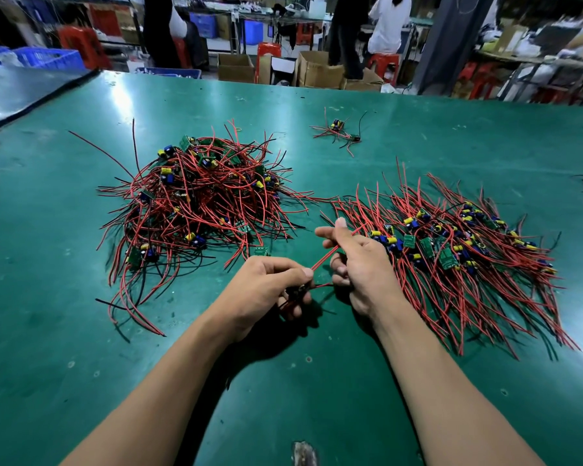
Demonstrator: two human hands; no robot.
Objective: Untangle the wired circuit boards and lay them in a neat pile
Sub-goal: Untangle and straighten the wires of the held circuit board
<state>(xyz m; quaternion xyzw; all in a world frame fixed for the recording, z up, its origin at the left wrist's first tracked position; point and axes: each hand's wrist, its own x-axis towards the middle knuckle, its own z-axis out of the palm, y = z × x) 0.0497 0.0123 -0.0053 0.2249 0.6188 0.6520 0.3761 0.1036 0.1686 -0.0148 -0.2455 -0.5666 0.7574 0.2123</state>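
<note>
One wire seemingly spans left hand, right hand.

This is an electronics assembly workshop or small factory floor. A broad green work table carries heaps of wired boards, many copies of one small part. Behind it, blue crates, open cardboard boxes and red stools crowd the floor, and people stand at cluttered benches farther back.
</note>
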